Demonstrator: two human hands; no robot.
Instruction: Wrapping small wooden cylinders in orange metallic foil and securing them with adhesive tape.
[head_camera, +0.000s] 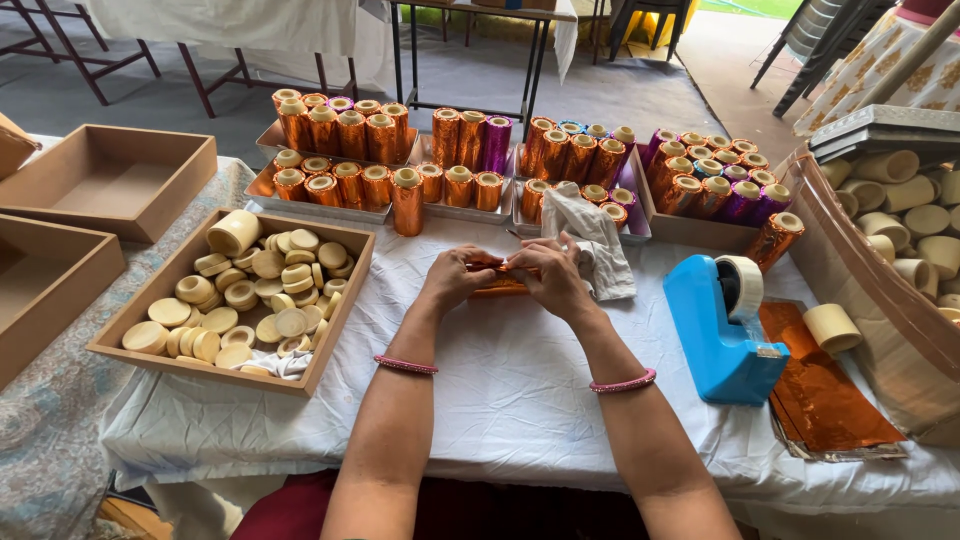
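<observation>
Together, your left hand (455, 277) and right hand (552, 277) pinch an orange foil tube (497, 284) flat against the white tablecloth (500, 380), steadying it.

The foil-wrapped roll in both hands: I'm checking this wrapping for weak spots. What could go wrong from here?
The orange foil roll is pinched between the left hand and right hand; thin foil could crease or tear under the fingertips. An upright wrapped tube stands alone just beyond the hands, so a forward nudge might topple it. The crumpled white cloth touches the right hand and could snag.
</observation>
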